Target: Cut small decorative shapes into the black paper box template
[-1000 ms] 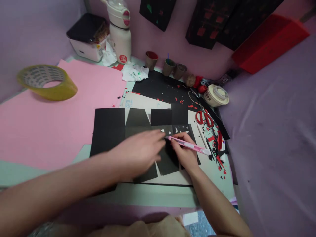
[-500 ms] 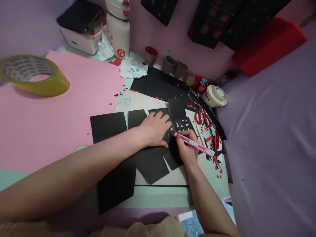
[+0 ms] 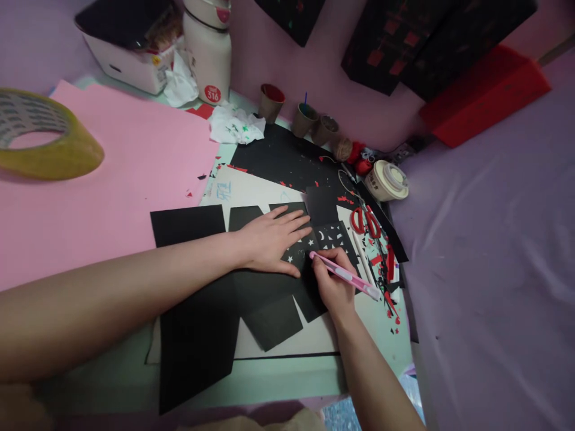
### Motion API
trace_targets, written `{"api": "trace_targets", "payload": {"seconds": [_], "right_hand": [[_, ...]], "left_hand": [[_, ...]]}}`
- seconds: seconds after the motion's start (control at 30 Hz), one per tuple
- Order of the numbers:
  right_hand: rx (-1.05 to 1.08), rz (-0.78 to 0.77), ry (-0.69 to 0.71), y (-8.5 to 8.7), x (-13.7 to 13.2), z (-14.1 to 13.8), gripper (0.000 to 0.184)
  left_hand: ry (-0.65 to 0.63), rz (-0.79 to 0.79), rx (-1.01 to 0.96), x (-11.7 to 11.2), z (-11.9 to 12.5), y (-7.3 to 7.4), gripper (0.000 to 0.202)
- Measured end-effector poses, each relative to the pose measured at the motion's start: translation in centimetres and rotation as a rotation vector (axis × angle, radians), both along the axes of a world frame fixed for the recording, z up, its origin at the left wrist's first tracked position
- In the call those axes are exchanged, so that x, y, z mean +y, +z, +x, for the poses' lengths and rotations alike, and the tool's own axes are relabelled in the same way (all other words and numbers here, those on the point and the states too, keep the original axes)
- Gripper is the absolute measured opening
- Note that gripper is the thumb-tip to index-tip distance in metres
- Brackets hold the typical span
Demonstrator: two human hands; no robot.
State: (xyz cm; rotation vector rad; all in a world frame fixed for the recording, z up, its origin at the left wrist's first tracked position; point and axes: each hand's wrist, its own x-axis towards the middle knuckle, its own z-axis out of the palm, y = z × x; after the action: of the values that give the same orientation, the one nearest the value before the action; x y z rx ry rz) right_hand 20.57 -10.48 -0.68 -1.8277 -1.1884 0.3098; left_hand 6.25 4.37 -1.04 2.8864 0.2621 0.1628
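Black paper (image 3: 269, 302), cut into joined panels, lies on the counter (image 3: 287, 378) in front of the person. The left hand (image 3: 269, 240) rests flat on it, fingers spread apart, pressing the sheet down. At three o'clock of that hand, just beside it, the right hand (image 3: 335, 286) is closed round a pink craft knife (image 3: 345, 276), held like a pen. The knife's tip touches the black paper near small cut-out stars. A panel with moon and triangle cut-outs sits at twelve o'clock of the knife tip. Red scissors (image 3: 365, 219) lie at one o'clock of the right hand, among red and black scraps. A large pink sheet (image 3: 112, 179) covers the counter at ten o'clock of the left hand, with a yellowish roll of tape (image 3: 45, 143) at its far left edge. At twelve o'clock, by the wall, stand a white bottle (image 3: 207, 57), three small cups (image 3: 305, 120) and a round white tub (image 3: 386, 181).
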Motion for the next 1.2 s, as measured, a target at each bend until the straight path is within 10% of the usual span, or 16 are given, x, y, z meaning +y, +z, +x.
{"api": "trace_targets", "payload": {"seconds": [1.2], "right_hand": [[-0.323, -0.060, -0.115, 0.1, -0.4, -2.9, 0.013]], "left_hand": [[0.040, -0.031, 0.011, -0.2, 0.1, 0.2, 0.095]]}}
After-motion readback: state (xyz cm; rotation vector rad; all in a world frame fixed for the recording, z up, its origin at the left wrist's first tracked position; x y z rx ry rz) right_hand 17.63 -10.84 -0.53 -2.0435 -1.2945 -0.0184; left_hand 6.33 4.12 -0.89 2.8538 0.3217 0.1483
